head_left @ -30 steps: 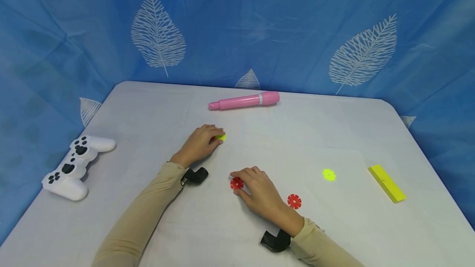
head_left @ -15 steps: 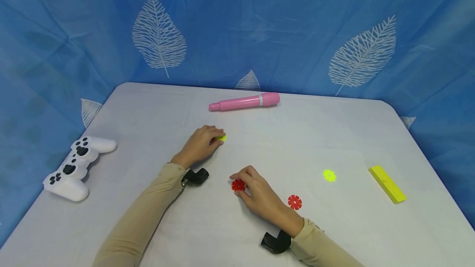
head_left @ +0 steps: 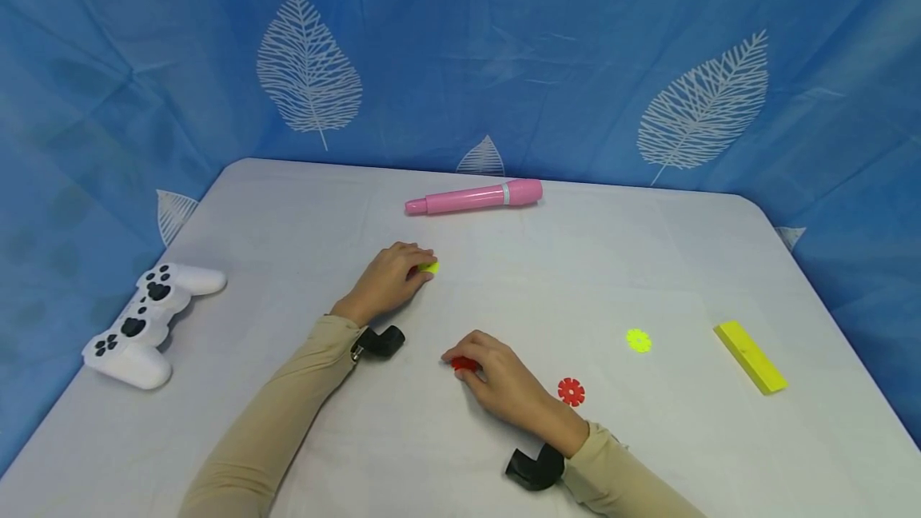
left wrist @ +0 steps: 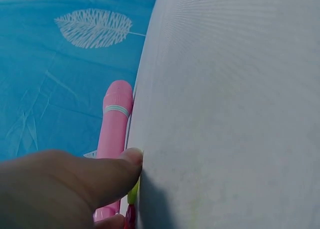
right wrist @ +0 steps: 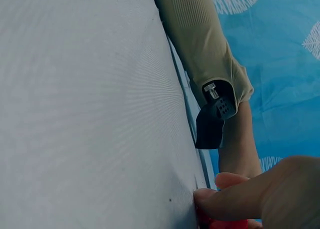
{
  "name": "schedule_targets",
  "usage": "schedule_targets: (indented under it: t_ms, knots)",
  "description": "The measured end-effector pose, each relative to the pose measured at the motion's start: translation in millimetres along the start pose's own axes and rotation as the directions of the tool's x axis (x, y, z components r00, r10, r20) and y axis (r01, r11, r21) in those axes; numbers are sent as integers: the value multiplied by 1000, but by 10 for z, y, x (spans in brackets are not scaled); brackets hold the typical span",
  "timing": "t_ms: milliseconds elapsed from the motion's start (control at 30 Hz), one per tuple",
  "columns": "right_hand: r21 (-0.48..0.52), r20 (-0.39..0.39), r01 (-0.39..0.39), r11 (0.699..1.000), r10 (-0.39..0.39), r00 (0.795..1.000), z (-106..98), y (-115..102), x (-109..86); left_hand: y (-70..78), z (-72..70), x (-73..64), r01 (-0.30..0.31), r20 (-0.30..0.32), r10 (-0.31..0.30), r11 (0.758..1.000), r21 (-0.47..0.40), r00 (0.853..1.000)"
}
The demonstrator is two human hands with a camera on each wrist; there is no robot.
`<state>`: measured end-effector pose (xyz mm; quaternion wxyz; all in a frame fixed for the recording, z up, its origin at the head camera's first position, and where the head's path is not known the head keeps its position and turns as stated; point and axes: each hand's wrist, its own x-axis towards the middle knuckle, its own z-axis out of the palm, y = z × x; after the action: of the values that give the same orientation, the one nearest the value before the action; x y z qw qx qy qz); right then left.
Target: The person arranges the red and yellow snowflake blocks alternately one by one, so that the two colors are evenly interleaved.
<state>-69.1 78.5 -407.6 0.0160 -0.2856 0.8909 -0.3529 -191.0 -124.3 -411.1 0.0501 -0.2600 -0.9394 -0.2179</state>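
Note:
My left hand pinches a yellow notched disc near the middle of the table. In the left wrist view a bit of red shows just under the yellow edge, mostly hidden by the hand. Nearer to me, my right hand has thumb and fingers on a red notched disc, which they partly cover; its red also shows under the thumb in the right wrist view. Beside the right wrist another red notched disc lies flat.
A second yellow notched disc and a yellow block lie to the right. Across the far side rests a pink microphone-shaped thing. A white game controller sits at the left edge. Blue curtain hangs behind the table.
My right fingers have come down further over the red disc, so less of it shows, and it sits slightly farther right. The left hand has stayed in place.

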Motion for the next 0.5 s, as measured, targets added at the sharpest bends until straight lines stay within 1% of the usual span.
schedule_targets:
  t_ms: [500]
  knots:
    - [-27, 8, 11, 1000, -11, 1000, -4, 7, 5, -14, 2, -1, -9, -7, 9, 1000, -10, 1000]
